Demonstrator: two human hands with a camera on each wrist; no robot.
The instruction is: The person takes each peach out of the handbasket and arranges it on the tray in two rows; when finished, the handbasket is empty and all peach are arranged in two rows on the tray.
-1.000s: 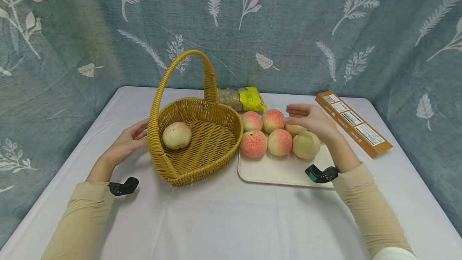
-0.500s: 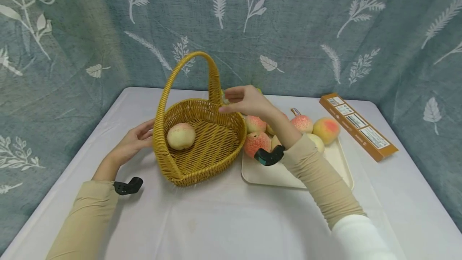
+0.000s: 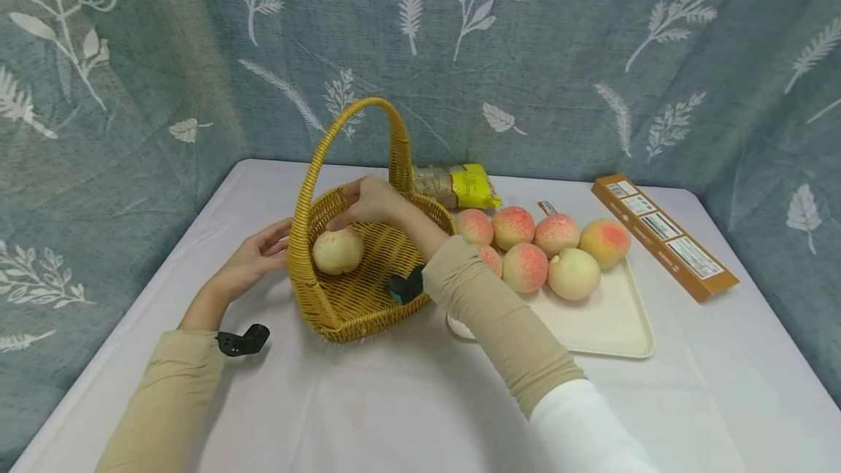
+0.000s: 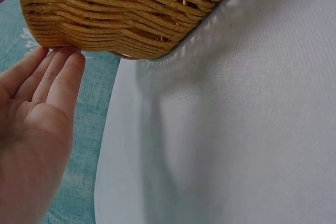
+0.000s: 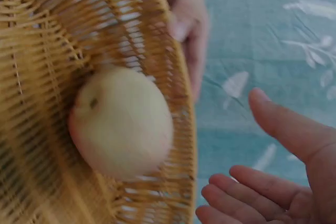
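My left hand (image 3: 256, 258) touches the outer left side of a wicker basket (image 3: 368, 327) with fairly straight fingers. In the left wrist view these fingers (image 4: 65, 80) lie against the woven wall, thumb apart from them. One pale peach (image 3: 338, 251) lies inside the basket at its left. My right hand (image 3: 371, 201) reaches in over the basket, just above and behind that peach. Its fingers are spread from the thumb and hold nothing in the right wrist view, where a gap separates them from the peach (image 5: 126, 124).
Right of the basket, a cream tray (image 3: 614, 320) bears several peaches (image 3: 525, 267). Behind stands a yellow-and-clear bag (image 3: 469, 185). A long brown box (image 3: 663, 236) lies at the right, and a small wrapped item (image 3: 547, 207) is behind the peaches. The basket's tall handle (image 3: 309, 188) arches overhead.
My right hand has swept left from over the tray's peaches to above the peach in the basket. My left hand stays at the basket's side. The whole view has shifted slightly.
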